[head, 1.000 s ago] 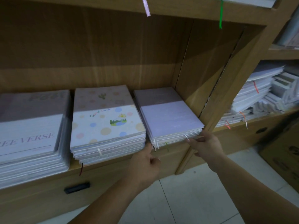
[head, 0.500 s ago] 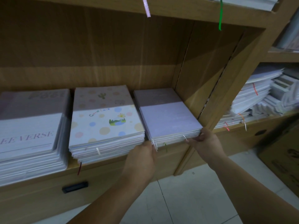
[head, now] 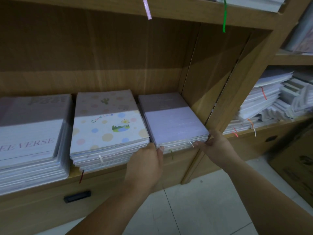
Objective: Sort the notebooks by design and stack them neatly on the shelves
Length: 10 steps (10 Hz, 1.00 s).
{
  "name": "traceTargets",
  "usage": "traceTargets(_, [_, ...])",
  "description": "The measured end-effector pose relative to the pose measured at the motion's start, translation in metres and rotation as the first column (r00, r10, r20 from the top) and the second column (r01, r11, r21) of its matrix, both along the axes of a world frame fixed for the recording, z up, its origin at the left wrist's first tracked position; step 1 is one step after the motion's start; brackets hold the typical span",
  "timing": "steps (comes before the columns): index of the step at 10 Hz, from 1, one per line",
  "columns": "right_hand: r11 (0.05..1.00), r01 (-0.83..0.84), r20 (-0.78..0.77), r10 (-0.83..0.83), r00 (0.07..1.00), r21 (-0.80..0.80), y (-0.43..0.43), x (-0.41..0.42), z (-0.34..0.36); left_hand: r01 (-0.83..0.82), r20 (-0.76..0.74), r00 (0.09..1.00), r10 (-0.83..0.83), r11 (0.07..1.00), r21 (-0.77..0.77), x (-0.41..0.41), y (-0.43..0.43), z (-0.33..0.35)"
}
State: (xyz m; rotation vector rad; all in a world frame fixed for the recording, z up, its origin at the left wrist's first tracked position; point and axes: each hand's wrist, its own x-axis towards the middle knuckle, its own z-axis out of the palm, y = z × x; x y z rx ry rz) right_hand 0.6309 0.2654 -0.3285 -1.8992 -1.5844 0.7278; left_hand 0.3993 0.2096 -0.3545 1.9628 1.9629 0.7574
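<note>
Three stacks of notebooks lie side by side on a wooden shelf [head: 118, 168]. The right one is a stack of plain lilac notebooks [head: 172, 122]. In the middle sits a polka-dot stack [head: 108, 126] with "Good Luck" on top. At the left is a white stack [head: 28, 138] with large pale lettering. My left hand [head: 145, 165] presses against the front left corner of the lilac stack, thumb on its edge. My right hand [head: 215, 146] holds the front right corner, its fingers against the stack's front edge.
A wooden divider [head: 225, 102] stands right beside the lilac stack. Untidy white notebook piles [head: 267, 99] fill the neighbouring shelf at right. Ribbons hang from the shelf above [head: 224, 16]. A cardboard box [head: 294, 160] stands on the tiled floor at right.
Both hands have closed in on the lilac stack's front corners. The left hand rose from below the shelf edge up to the stack's left corner.
</note>
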Motion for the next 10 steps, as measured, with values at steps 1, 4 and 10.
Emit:
traceTargets(1, [1.0,-0.017,0.052,0.016,0.999,0.009,0.002,0.001,0.002,-0.015,-0.052,0.999,0.013,0.999,-0.036,0.006,-0.001,0.003])
traceTargets(4, [0.994,-0.04,0.159,0.024,0.987,0.099,0.003,0.005,-0.005,0.033,-0.12,0.992,-0.037,0.999,-0.035,0.005,0.003,0.001])
traceTargets(10, [0.996,0.056,0.072,-0.061,0.996,0.068,-0.004,0.016,-0.016,0.087,-0.127,0.987,-0.101,0.99,-0.113,-0.005,-0.019,-0.007])
